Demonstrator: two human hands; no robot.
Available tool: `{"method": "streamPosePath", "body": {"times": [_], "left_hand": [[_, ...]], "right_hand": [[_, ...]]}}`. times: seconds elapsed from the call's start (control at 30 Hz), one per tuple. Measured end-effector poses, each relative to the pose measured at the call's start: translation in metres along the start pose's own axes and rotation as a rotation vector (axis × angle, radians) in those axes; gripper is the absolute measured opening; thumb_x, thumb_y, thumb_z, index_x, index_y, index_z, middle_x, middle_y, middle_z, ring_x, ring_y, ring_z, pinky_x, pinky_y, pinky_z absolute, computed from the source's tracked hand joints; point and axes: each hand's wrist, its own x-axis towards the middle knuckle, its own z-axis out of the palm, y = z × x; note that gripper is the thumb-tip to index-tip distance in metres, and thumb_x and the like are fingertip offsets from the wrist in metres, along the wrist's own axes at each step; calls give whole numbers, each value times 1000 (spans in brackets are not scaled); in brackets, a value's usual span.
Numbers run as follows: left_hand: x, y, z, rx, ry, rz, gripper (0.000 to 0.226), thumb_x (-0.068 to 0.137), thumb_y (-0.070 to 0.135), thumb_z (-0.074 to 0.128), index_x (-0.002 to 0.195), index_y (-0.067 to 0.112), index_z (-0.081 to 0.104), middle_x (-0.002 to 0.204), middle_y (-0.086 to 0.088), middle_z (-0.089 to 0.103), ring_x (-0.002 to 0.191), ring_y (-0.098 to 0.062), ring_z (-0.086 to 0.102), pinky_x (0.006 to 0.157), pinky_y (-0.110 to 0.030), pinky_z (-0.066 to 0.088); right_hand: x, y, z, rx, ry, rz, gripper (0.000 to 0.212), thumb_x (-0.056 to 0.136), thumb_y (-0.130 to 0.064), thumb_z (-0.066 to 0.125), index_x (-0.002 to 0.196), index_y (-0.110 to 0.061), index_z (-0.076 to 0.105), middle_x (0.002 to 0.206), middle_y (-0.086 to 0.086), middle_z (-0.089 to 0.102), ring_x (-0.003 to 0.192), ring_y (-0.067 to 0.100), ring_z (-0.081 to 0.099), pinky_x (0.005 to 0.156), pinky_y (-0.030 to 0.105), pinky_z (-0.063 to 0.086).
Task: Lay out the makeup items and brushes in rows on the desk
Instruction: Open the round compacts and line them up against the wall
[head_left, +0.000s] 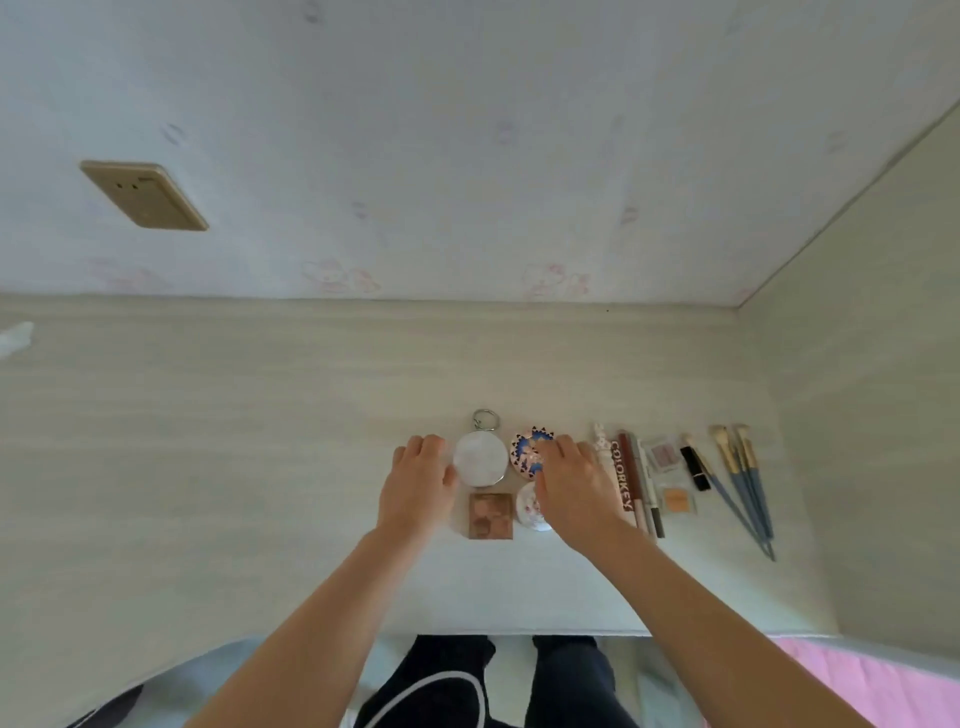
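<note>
My left hand (420, 480) touches the left edge of a round white compact (480, 458) with a metal ring at its top. My right hand (569, 480) rests over a round blue-patterned compact (525, 451) and partly hides a white floral compact (529, 506). A square brown eyeshadow palette (490, 515) lies below the white compact. To the right lie several tubes and pencils (631, 480), two small square pans (664, 454), a black lipstick (696, 467) and several blue-handled brushes (743, 483). Whether either hand grips anything is unclear.
The pale wooden desk (260, 467) meets a wall at the back and a side panel (857, 415) on the right. A beige wall socket (144, 195) is high on the left. My dark trousers (467, 680) and a pink cloth (857, 680) show below the desk's front edge.
</note>
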Motion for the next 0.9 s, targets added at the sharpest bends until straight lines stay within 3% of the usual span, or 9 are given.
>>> {"method": "streamPosePath", "body": {"times": [0.07, 0.13, 0.37, 0.63, 0.77, 0.9], "left_hand": [[10, -8, -4, 9, -35, 7, 28, 93, 19, 49, 120, 10, 49, 119, -7, 49, 113, -26, 41, 86, -39, 44], [19, -13, -6, 23, -62, 20, 30, 94, 19, 48, 122, 9, 48, 121, -8, 48, 114, -27, 41, 88, -38, 43], [38, -11, 2, 53, -147, 34, 34, 95, 29, 48, 124, 9, 46, 124, -9, 45, 114, -30, 38, 93, -35, 37], [46, -10, 15, 124, -203, 77, 31, 96, 36, 43, 118, 16, 52, 119, -4, 48, 120, -28, 36, 97, -32, 33], [40, -5, 18, -11, -188, -2, 40, 91, 36, 55, 125, 16, 52, 124, -3, 43, 118, -25, 32, 96, -30, 35], [37, 0, 21, -75, -160, -76, 37, 89, 31, 60, 120, 13, 53, 122, -4, 44, 118, -24, 34, 87, -22, 28]], "right_hand": [[8, -11, 0, -9, 12, 56, 32, 98, -25, 34, 126, -14, 45, 125, 3, 48, 113, 23, 46, 87, 29, 38], [16, -20, 5, -30, -35, 37, 36, 99, -26, 31, 130, -13, 44, 131, 5, 44, 118, 25, 41, 93, 32, 36], [35, -42, 14, -4, -54, 110, 53, 91, -49, 49, 128, -12, 41, 133, 8, 38, 119, 29, 37, 94, 35, 38], [48, -42, 17, 5, -97, 41, 57, 90, -50, 52, 128, -8, 44, 133, 8, 33, 122, 30, 30, 102, 36, 33], [51, -41, 20, -5, -102, 24, 59, 91, -51, 49, 128, -6, 43, 134, 9, 35, 127, 32, 27, 105, 38, 27], [54, -45, 19, 7, -121, 19, 64, 92, -50, 48, 133, -3, 38, 137, 11, 36, 132, 33, 22, 109, 40, 24]]}}
